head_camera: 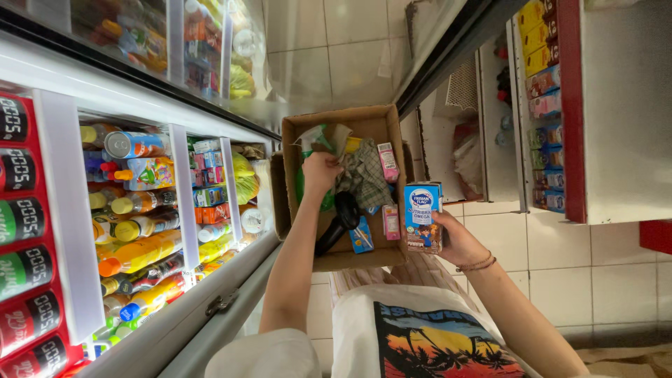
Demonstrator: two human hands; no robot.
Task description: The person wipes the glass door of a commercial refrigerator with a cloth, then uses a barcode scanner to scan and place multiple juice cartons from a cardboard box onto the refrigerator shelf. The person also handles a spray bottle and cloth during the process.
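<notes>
Between glass-fronted coolers (140, 210), left hand (320, 170) pinched checked cloth (364, 176) inside cardboard box (336, 122); right hand (455, 238) fingers wrapped blue milk carton (422, 217)

Blue-white carton (423, 215) at box (336, 117) right edge, in right hand (458, 241); pink cartons (387, 161) inside near right wall.

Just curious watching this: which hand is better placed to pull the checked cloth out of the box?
Probably the left hand: it is already inside the cardboard box, right beside the checked cloth. The right hand is occupied holding a blue drink carton at the box's edge.
</notes>
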